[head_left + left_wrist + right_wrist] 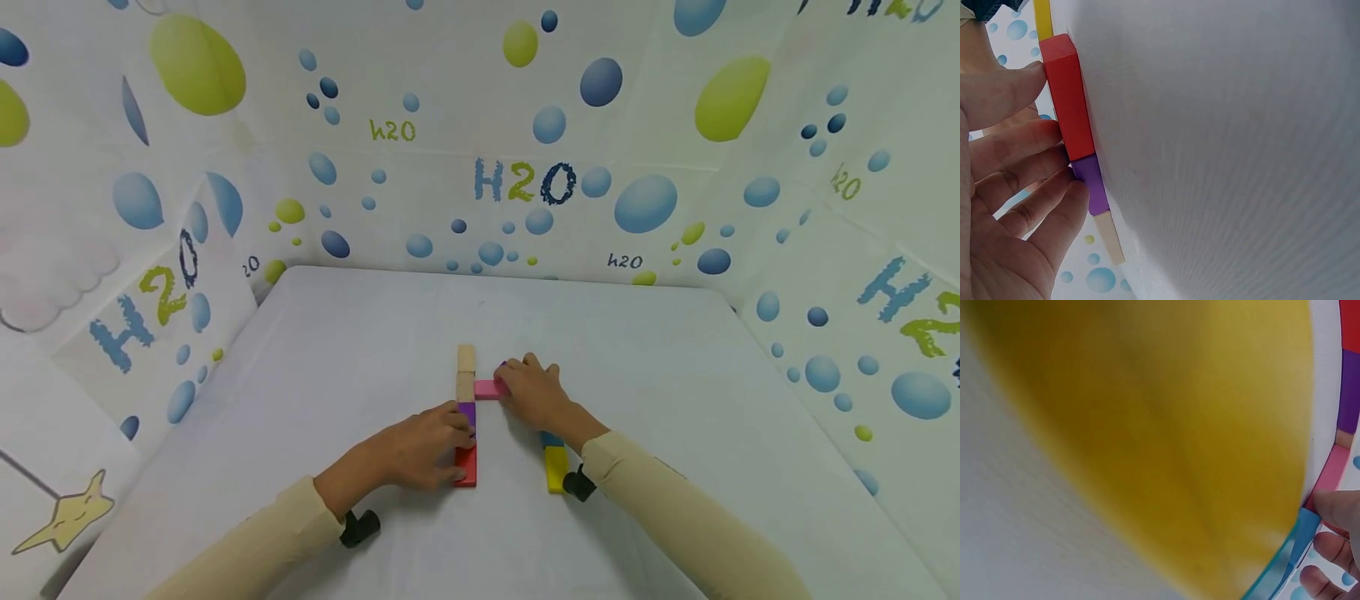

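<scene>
Yellow block (1147, 444) filling the right wrist view, small overhead.

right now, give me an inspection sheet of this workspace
surface: white table, bare around the blocks
job's things: a line of blocks lying flat, red block, purple block and two tan blocks; pink block lies crosswise beside the nearer tan one
clutter: yellow block with a blue block beyond it, under the right wrist
grippers: left hand rests its fingers against the red and purple blocks; right hand touches the pink block, exact grip hidden
cables: nothing seen
surroundings: white sheets printed with blue and green bubbles and H2O on three sides
</scene>
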A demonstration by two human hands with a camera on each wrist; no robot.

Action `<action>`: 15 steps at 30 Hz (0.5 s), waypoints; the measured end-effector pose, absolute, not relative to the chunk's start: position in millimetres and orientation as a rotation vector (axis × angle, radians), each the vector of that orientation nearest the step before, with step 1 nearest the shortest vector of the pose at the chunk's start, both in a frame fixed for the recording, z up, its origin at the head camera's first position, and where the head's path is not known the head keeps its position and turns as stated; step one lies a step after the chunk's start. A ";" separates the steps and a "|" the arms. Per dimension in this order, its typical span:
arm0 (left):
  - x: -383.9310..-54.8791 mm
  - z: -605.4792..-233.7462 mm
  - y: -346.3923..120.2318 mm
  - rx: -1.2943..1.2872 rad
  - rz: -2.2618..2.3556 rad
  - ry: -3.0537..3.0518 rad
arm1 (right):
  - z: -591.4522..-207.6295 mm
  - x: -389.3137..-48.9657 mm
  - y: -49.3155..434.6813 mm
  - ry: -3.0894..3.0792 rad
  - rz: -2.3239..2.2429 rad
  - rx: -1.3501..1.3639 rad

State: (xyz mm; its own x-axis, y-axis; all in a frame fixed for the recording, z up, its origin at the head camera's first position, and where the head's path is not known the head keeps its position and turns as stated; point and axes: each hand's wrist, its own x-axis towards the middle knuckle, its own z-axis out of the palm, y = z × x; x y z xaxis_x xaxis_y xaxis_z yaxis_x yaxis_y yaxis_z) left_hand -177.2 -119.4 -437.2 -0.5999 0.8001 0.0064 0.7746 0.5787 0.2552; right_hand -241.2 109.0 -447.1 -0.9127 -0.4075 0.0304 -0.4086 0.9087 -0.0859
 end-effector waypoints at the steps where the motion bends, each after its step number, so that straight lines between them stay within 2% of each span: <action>1: -177.3 -437.3 -119.1 1.346 0.351 2.693 | -446.8 -241.1 108.9 -3.055 0.142 0.652; 15: -176.6 -435.4 -117.9 1.320 0.349 2.683 | -441.6 -240.8 111.5 -3.086 0.176 0.662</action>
State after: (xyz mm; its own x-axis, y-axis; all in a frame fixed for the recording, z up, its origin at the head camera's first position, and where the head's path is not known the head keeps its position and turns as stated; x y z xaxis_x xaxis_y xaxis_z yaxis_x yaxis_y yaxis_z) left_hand -176.6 -117.9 -435.4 -0.6085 0.7934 -0.0152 0.7632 0.5903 0.2628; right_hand -240.8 111.5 -441.6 -0.9122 -0.4097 0.0040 -0.4075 0.9062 -0.1129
